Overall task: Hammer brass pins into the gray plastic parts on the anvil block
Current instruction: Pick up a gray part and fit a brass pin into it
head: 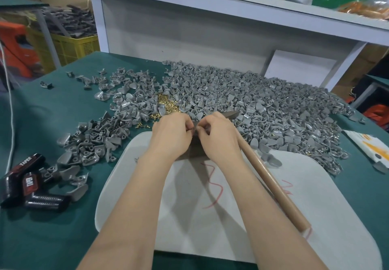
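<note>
My left hand and my right hand meet fingertip to fingertip over the dark anvil block. Both pinch a small gray plastic part on top of the block; most of it is hidden by my fingers. I cannot tell whether a pin is in it. A hammer lies to the right, its metal head just beyond my right hand and its wooden handle running back under my right wrist. Loose brass pins lie in a small heap just beyond my left hand.
A white pad on the green table carries the block. A big heap of gray parts fills the far right, with smaller heaps on the left. Black items marked TAPER lie at the left. A white shelf unit stands behind.
</note>
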The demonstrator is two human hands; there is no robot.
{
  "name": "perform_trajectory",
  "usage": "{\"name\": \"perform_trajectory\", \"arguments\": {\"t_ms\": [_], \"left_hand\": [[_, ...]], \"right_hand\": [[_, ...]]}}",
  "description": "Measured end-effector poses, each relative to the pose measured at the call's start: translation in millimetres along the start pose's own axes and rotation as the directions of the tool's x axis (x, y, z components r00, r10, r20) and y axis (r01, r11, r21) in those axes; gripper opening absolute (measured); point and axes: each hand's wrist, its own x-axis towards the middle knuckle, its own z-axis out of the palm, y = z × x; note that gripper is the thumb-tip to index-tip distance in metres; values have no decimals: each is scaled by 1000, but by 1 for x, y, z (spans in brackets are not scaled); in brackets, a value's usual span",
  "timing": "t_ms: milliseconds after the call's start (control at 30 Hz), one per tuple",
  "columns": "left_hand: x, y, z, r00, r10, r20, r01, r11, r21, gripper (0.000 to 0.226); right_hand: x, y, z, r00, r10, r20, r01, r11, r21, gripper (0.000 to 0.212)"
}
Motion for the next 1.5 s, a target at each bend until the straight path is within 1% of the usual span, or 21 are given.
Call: {"name": "perform_trajectory", "arguments": {"t_ms": [133,233,500,600,667,700,733,767,833,867,933,967,1000,1067,1100,1133,1167,1233,1300,1433,1500], "left_hand": [[-1,2,0,1000,9,-1,-9,1000,14,8],[-1,3,-1,1000,13,-2,-12,1000,27,8],[-1,1,0,1000,7,-12,-6,1000,1,7],[0,0,0,1000,12,-7,-12,1000,1,3],[0,-1,0,1000,11,-3,-11,1000,-6,6],[0,-1,0,1000,11,-2,-11,1000,-13,7],[0,-1,0,1000,11,-2,-11,1000,-17,6],[0,-1,1,1000,12,-2,-12,1000,-19,6],[0,-1,1,1000,14,3,-14,1000,-13,6],[-1,-1,1,1000,13,6,-13,1000,-6,7],[-1,1,1,1000,8,18,-8,1000,4,8],[-1,1,1,1000,4,26,-4,1000,5,8],[0,1,1,999,4,32,-4,1000,3,8],[0,1,1,999,8,36,-8,1000,1,7],[0,1,1,999,10,35,-10,1000,2,7],[0,1,1,999,12,33,-12,1000,1,7],[0,1,1,999,15,29,-15,1000,-1,8],[-1,1,1,999,24,23,-24,1000,-7,7],[-1,0,0,999,35,27,-35,999,-6,3],[0,0,-1,999,37,34,-36,999,-7,3],[0,0,0,999,31,33,-31,999,-6,3]], "right_hand": [[3,-5,-3,999,0,46,3,998,-56,10],[4,-6,-4,999,-4,52,8,997,-78,11],[3,-1,-2,999,23,34,-23,1000,5,9],[4,4,-11,996,44,84,-52,994,98,17],[3,12,-25,995,91,28,-94,988,123,22],[3,19,-33,990,138,-18,-136,986,98,23],[2,28,-40,981,188,-44,-186,982,35,22],[0,36,-47,970,241,-27,-243,968,-66,24],[-5,47,-55,928,361,90,-329,909,-257,31],[-6,50,-56,906,400,140,-346,889,-300,29],[-7,51,-55,885,422,195,-344,876,-337,28],[-7,51,-54,889,414,194,-338,880,-333,28],[-7,49,-53,907,390,159,-331,893,-304,29],[-8,44,-49,952,307,7,-302,940,-158,25],[-7,39,-47,967,248,-65,-252,966,-66,20],[-6,33,-43,980,176,-95,-176,984,3,15],[-5,26,-39,992,93,-79,-91,995,32,13],[-2,13,-29,998,-67,15,66,998,12,17],[3,5,-22,984,-153,93,158,986,-55,22],[11,4,-14,974,-160,161,182,974,-132,19],[12,4,-12,975,-147,167,173,973,-153,15]]}}
